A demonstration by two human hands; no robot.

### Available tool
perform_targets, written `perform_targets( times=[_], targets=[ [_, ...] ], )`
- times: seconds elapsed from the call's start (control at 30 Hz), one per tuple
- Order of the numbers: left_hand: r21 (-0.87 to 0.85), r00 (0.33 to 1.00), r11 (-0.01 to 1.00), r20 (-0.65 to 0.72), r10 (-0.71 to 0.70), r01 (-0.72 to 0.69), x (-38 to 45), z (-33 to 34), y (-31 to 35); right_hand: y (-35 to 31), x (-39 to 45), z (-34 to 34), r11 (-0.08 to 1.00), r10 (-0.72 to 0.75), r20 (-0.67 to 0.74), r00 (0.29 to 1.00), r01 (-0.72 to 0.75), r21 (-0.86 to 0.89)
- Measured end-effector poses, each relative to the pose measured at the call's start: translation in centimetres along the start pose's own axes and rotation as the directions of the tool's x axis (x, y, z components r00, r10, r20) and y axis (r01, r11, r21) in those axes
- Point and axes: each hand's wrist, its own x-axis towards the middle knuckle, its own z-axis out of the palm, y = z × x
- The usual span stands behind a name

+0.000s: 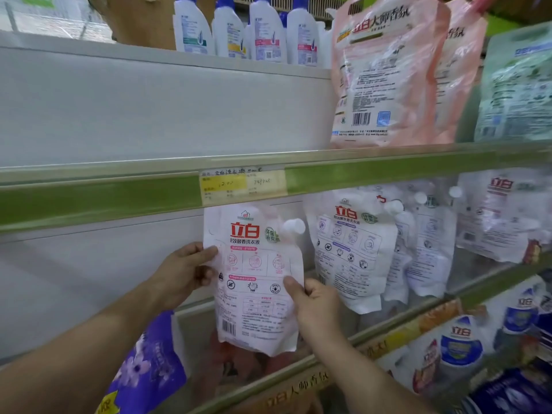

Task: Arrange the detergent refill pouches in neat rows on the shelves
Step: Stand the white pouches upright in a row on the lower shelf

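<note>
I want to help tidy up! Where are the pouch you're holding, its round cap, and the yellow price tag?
held pouch (255, 282): head view, printed front.
cap (294, 227): head view, white top.
price tag (243, 183): head view, yellow label.

To the left of the hands (185, 271) the middle shelf (89, 264) shows only its bare back panel, so there is free room to reach in on that side. Just to the right of them a crowded row of white pouches (352, 249) fills the shelf, and the green price rail (98, 201) runs across close above the hands. Below them a purple pouch (149, 363) and reddish packs (239, 363) block the lower shelf, while above and to the right a pink pouch (385, 73) stands on the upper shelf beside open room.
</note>
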Motion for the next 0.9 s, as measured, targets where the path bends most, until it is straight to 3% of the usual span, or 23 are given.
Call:
perform_targets(
  times=[0.17,0.3,0.43,0.6,0.9],
  targets=[
    [-0.042,0.993,0.993,-0.039,0.110,-0.112,-1.7,1.6,1.2,-2.0,-1.0,-1.6,0.997,-0.078,-0.049,0.996,0.079,0.013],
    [-0.007,0.992,0.996,-0.083,0.093,-0.094,-3.3,4.6,2.1,-2.6,-1.8,-5.0,0.994,-0.101,-0.111,0.989,0.104,0.017],
    [-0.009,0.993,0.996,-0.081,0.085,-0.086,-5.5,9.6,1.2,-1.8,-3.3,-10.8,0.995,-0.075,-0.083,0.994,0.080,0.055],
    [-0.006,0.998,1.000,-0.055,0.023,-0.024,-8.2,18.7,-0.7,0.4,-5.2,-20.2,0.997,-0.044,-0.098,0.994,0.050,0.058],
    [0.035,0.999,0.998,0.006,0.054,-0.054,-9.1,39.7,-2.4,2.9,-5.1,-39.6,0.997,-0.077,-0.239,0.968,0.078,-0.003]
  ],
)
